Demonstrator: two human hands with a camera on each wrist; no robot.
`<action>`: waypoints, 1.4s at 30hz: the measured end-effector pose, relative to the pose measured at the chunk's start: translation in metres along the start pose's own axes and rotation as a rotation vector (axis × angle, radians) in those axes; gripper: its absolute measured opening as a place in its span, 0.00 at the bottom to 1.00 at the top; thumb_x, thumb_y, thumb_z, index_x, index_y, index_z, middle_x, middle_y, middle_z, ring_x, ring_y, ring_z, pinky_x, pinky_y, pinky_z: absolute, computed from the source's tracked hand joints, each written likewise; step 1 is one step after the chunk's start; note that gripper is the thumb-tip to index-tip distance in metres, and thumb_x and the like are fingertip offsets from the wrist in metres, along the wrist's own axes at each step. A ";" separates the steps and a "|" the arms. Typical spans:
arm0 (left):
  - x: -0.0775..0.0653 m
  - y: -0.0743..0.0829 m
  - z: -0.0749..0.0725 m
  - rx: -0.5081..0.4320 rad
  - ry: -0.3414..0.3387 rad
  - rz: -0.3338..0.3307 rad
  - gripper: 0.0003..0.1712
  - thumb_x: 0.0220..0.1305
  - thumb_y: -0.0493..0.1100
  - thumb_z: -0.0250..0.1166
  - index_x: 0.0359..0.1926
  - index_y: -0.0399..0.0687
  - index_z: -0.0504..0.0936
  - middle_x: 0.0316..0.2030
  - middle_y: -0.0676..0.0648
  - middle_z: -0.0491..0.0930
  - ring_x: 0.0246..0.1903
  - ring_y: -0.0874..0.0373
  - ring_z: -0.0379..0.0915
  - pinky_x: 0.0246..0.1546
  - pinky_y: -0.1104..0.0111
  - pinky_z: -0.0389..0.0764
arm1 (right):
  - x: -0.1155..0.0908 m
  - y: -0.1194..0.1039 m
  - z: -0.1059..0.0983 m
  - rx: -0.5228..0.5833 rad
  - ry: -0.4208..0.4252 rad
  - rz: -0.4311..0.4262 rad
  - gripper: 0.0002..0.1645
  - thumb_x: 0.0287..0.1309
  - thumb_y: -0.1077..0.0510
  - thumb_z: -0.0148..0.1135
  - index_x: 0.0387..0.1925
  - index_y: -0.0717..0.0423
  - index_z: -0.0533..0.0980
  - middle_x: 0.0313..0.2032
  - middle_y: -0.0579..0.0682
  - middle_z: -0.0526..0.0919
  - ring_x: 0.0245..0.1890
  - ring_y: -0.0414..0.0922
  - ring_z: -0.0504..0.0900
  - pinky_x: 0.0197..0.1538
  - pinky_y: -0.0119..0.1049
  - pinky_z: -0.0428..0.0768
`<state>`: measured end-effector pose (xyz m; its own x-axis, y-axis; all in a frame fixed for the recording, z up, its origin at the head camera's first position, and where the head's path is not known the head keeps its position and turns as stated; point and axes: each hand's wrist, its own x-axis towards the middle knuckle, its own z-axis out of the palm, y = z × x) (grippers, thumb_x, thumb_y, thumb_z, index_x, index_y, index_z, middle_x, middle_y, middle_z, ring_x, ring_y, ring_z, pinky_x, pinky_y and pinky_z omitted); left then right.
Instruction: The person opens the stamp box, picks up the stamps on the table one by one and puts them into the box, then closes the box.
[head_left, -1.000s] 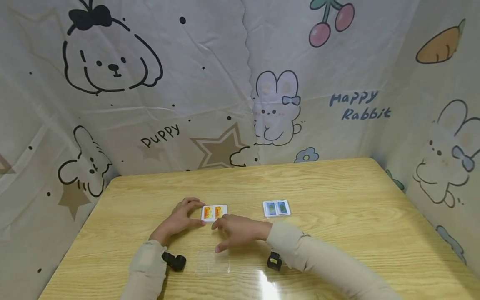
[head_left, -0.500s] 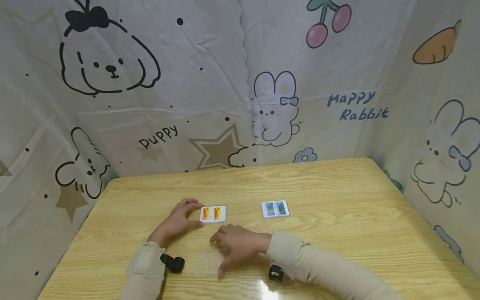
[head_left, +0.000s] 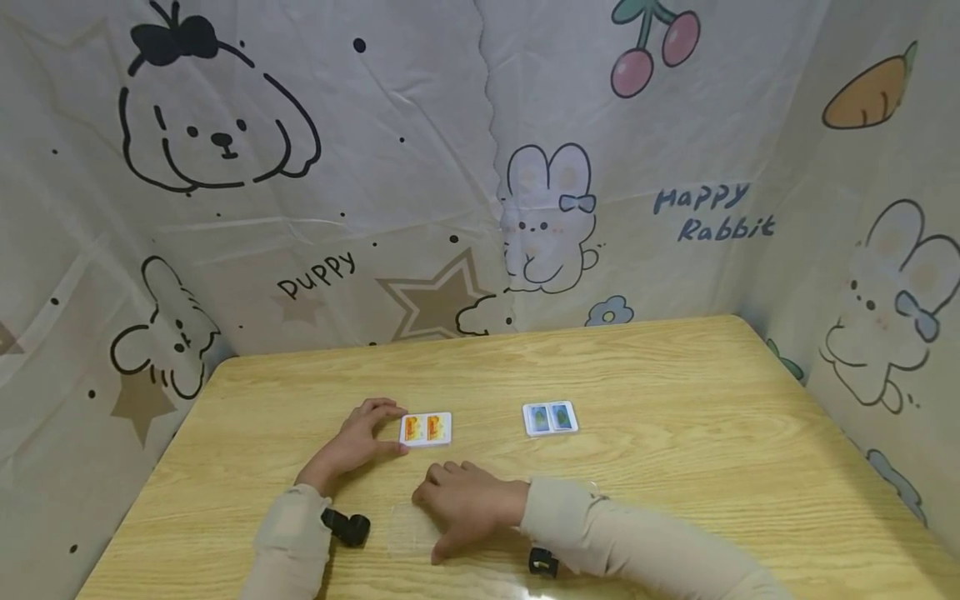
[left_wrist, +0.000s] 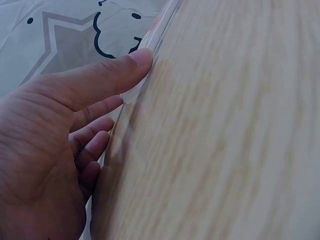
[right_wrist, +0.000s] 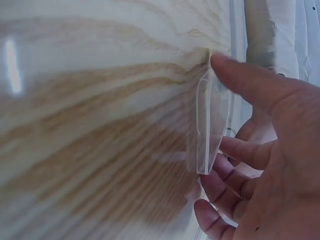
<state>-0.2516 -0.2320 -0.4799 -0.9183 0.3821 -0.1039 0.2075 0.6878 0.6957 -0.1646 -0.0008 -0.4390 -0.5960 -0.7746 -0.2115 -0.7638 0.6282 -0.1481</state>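
Note:
My left hand (head_left: 356, 437) lies at the left end of a white-edged stack of cards (head_left: 426, 429) with orange and yellow pictures, pinching its corners between thumb and index finger. In the left wrist view, the thumb (left_wrist: 142, 57) touches the stack's clear edge. A clear, shallow plastic lid (head_left: 408, 533) rests on the table nearer me. Over its right part is my right hand (head_left: 472, 504), thumb at the near edge and fingers at the far edge. The right wrist view shows the lid (right_wrist: 207, 115) between thumb and fingers.
Another stack of cards (head_left: 551, 418), with blue pictures, lies to the right of the orange one. The wood-grain table (head_left: 675, 392) meets a cartoon-printed cloth (head_left: 420, 167) at its back and sides. A black wrist camera (head_left: 347, 527) sits beside my left sleeve.
My right hand has drawn back toward me, from beside the orange card stack to over the clear lid. The left hand has stayed at the stack's left end.

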 end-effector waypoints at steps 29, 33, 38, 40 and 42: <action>-0.001 -0.003 -0.002 0.025 0.001 0.020 0.41 0.55 0.56 0.71 0.65 0.45 0.70 0.68 0.40 0.58 0.67 0.35 0.50 0.63 0.34 0.55 | 0.020 0.040 -0.041 0.084 0.078 0.031 0.44 0.52 0.44 0.66 0.69 0.50 0.63 0.59 0.49 0.70 0.54 0.43 0.68 0.58 0.38 0.69; -0.001 -0.004 -0.002 0.019 -0.001 0.009 0.41 0.55 0.55 0.72 0.65 0.44 0.70 0.68 0.40 0.58 0.67 0.35 0.49 0.63 0.34 0.53 | 0.025 0.052 -0.046 0.136 0.088 0.065 0.42 0.53 0.46 0.66 0.68 0.50 0.64 0.60 0.49 0.69 0.57 0.45 0.67 0.61 0.43 0.65; 0.000 -0.003 -0.002 0.015 -0.005 0.011 0.40 0.54 0.55 0.72 0.65 0.45 0.70 0.68 0.41 0.58 0.68 0.36 0.49 0.63 0.34 0.54 | 0.030 0.066 -0.052 0.173 0.097 0.095 0.41 0.51 0.49 0.66 0.67 0.50 0.65 0.60 0.50 0.69 0.57 0.47 0.66 0.60 0.45 0.63; 0.001 -0.002 -0.001 0.012 -0.009 0.007 0.41 0.54 0.55 0.72 0.65 0.45 0.70 0.68 0.42 0.58 0.68 0.36 0.49 0.63 0.35 0.55 | 0.032 0.072 -0.051 0.185 0.096 0.111 0.41 0.51 0.49 0.66 0.67 0.50 0.65 0.59 0.50 0.69 0.57 0.47 0.66 0.60 0.46 0.62; 0.001 -0.001 0.000 0.013 -0.014 -0.001 0.41 0.53 0.56 0.73 0.65 0.46 0.70 0.69 0.42 0.57 0.67 0.37 0.50 0.62 0.35 0.56 | 0.035 0.077 -0.050 0.197 0.097 0.126 0.41 0.52 0.49 0.66 0.67 0.50 0.64 0.59 0.50 0.69 0.57 0.47 0.66 0.60 0.46 0.62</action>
<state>-0.2531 -0.2318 -0.4805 -0.9137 0.3900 -0.1145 0.2111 0.6960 0.6863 -0.2565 0.0163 -0.4098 -0.7116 -0.6869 -0.1479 -0.6247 0.7149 -0.3142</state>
